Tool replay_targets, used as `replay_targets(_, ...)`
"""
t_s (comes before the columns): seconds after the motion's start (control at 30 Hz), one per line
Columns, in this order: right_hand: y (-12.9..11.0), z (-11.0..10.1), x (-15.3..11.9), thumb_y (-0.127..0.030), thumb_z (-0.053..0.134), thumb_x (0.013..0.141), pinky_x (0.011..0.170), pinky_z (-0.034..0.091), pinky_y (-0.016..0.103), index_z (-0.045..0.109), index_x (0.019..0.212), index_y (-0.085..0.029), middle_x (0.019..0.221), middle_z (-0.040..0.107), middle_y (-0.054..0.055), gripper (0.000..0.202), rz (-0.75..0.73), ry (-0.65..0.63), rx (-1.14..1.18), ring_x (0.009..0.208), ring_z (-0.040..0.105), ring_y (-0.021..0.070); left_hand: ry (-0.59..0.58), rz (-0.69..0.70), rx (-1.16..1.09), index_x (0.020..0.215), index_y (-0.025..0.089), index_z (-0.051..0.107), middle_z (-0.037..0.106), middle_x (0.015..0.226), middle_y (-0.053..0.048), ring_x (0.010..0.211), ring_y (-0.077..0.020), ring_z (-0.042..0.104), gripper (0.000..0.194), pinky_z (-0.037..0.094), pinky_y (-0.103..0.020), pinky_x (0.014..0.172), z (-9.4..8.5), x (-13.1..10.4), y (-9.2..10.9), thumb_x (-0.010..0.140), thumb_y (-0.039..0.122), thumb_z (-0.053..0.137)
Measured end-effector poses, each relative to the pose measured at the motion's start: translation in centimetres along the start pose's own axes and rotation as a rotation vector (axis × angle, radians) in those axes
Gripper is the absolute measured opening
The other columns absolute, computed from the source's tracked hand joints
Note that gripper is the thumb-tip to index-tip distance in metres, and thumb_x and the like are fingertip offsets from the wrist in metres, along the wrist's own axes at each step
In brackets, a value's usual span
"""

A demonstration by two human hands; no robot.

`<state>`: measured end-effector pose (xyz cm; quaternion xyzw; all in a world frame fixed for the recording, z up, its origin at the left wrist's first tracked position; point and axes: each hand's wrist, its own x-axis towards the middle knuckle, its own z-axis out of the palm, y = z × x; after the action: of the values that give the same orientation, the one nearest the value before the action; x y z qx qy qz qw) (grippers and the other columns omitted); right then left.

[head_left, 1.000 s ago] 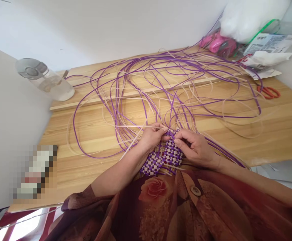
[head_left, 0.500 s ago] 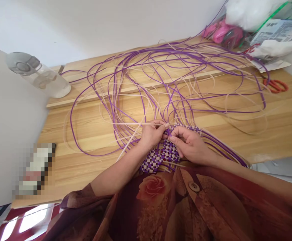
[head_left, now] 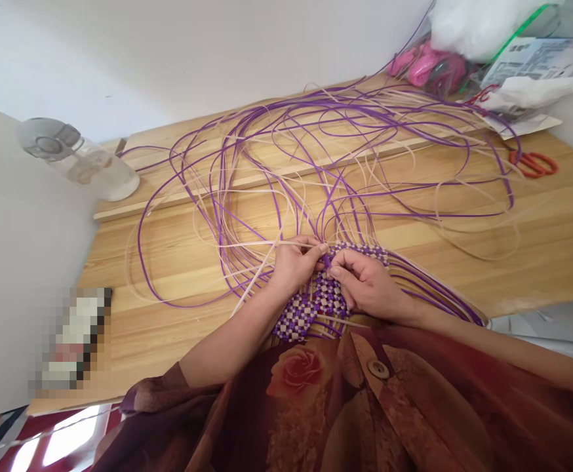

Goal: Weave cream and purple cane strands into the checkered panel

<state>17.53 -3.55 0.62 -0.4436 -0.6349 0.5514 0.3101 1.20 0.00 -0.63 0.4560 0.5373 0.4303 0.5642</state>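
A purple and cream checkered woven piece (head_left: 296, 314) lies at the table's front edge, against the patterned clothing. My left hand (head_left: 299, 262) pinches strands at its upper edge, with a cream strip running out leftward from the fingers. Close beside it on the right, my right hand (head_left: 365, 278) is closed, thumb against forefinger, at a purple strip (head_left: 327, 261). Both hands hide part of the weave. Long loose purple and cream strands (head_left: 267, 108) fan out from the piece across the table.
A clear bottle with a grey lid (head_left: 102, 172) stands at the left on a raised wooden board (head_left: 168, 196). Orange-handled scissors (head_left: 537, 164) lie at the right. Plastic bags with pink contents (head_left: 421, 69) fill the back right. A blurred-out flat object (head_left: 77, 334) rests at the front left.
The view has shifted slightly. Both hands stay at nearly the same spot on the weave, still closed on the strips; little else differs.
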Motion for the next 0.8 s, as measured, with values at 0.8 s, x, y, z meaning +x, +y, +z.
replay_targets(0.8,-5.8,-7.6,13.7,-0.028,0.059,0.086,0.061,0.026,0.028,0.048,0.06,-0.017,0.061,0.048,-0.003,0.03,-0.102,0.445,-0.796,0.06,0.037,0.0087,-0.09,-0.058,-0.13,0.067,0.014,0.063,0.061,0.061,0.001,0.05,-0.0072,0.056,0.034,0.041,-0.017,0.046,-0.3,0.3,0.6,0.064,0.043,0.081)
